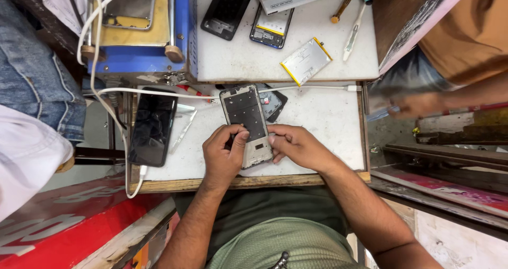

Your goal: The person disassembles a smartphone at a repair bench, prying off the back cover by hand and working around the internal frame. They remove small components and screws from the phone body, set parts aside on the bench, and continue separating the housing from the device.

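Observation:
A silver phone frame with a dark inner plate (246, 116) lies lengthwise on the white work board (328, 126). My left hand (222, 155) grips its lower left edge, thumb pressed on the plate. On the frame's lower right edge sits my right hand (296, 144), fingers curled against the side. A dark phone part (274, 105) lies partly under the frame.
A black phone (152, 127) on a white cable (159, 93) lies at the left. On the upper white board (238, 57) are a flat battery (306, 61), opened phones (272, 26), a box and tools. A blue machine (143, 31) stands upper left. Another person's hand (418, 105) is at the right.

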Demonstrator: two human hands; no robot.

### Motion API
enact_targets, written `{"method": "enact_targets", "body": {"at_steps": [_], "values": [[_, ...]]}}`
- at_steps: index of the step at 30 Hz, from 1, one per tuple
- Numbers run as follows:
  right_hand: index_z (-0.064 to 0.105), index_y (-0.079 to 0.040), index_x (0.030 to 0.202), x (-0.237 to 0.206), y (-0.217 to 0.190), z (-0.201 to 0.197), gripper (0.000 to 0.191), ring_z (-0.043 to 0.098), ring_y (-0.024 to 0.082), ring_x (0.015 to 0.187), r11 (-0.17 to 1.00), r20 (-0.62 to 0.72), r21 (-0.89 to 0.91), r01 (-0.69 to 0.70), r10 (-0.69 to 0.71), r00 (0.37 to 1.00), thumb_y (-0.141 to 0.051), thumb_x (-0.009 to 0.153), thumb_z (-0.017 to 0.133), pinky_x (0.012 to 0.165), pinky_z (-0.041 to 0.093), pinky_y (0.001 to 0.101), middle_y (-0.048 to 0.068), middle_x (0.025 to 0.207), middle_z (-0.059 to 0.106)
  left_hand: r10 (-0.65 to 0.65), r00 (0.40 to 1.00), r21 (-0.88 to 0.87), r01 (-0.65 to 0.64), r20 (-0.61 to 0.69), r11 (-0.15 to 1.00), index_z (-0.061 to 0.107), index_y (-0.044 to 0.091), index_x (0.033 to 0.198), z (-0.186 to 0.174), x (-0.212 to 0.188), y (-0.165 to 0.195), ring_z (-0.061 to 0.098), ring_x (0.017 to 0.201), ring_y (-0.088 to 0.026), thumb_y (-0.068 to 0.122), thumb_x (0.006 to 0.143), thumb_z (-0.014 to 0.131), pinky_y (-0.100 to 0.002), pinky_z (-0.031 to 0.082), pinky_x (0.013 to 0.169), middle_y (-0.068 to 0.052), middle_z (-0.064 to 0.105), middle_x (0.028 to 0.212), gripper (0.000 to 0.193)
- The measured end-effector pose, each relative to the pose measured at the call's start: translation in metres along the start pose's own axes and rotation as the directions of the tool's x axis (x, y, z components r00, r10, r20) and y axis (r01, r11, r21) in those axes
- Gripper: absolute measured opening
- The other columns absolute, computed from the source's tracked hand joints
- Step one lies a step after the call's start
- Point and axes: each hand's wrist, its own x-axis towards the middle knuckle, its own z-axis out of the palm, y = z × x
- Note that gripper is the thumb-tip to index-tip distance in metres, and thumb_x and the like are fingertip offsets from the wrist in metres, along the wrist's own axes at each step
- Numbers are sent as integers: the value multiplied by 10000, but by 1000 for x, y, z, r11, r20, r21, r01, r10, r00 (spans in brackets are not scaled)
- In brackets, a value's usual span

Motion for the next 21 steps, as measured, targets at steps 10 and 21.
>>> {"method": "enact_targets", "body": {"at_steps": [10,21], "values": [[513,-14,1495,26,8,-30,514,658,85,825,999,111,31,21,-25,994,-6,984,571,764,599,254,43,948,707,-21,999,37,20,24,999,717,17,992,17,25,-21,667,740,-147,132,955,759,-270,527,671,-65,720,868,128],[434,-43,1541,33,-1,-39,629,685,164,972,990,44,133,-52,46,998,0,938,609,920,608,323,93,1168,681,-3,1000,1,3,-12,1000,702,14,974,9,34,-21,635,748,-113,158,981,739,-256,507,683,-43,702,849,148]]}}
